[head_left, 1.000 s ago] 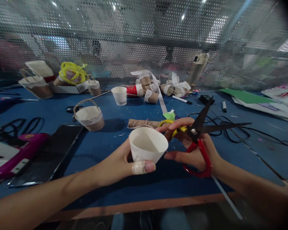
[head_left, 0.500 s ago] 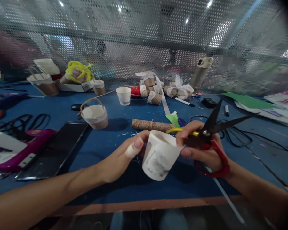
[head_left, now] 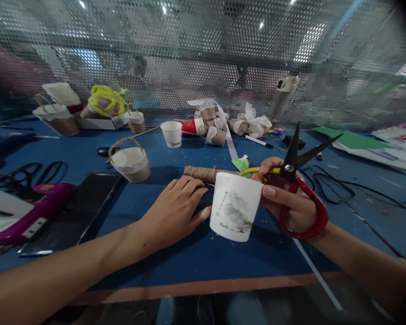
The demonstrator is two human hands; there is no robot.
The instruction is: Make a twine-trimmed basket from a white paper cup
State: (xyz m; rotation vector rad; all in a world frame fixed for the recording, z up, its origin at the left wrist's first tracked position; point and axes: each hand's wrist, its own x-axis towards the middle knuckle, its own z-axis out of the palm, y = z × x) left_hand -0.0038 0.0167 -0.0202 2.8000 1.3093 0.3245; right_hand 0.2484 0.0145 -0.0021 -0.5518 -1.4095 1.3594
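Note:
My right hand pinches the rim of a white paper cup printed with a grey mountain scene. Scissors with one red and one yellow handle hang on the same hand, their black blades spread and pointing up. Left of the cup, my left hand is open, palm down and low over the table, its fingers apart from the cup. Just beyond its fingertips lies a roll of brown twine, partly covered by the cup. A small twine-handled cup basket stands to the left.
Another paper cup stands further back, near red cups and several small wrapped cups. A dark phone and a purple glue gun lie left. Black cable runs right. A perforated metal screen rises behind the table.
My left hand has let go of the paper cup and moved left, now palm down. The cup has turned more upright in my right hand, showing its mountain print.

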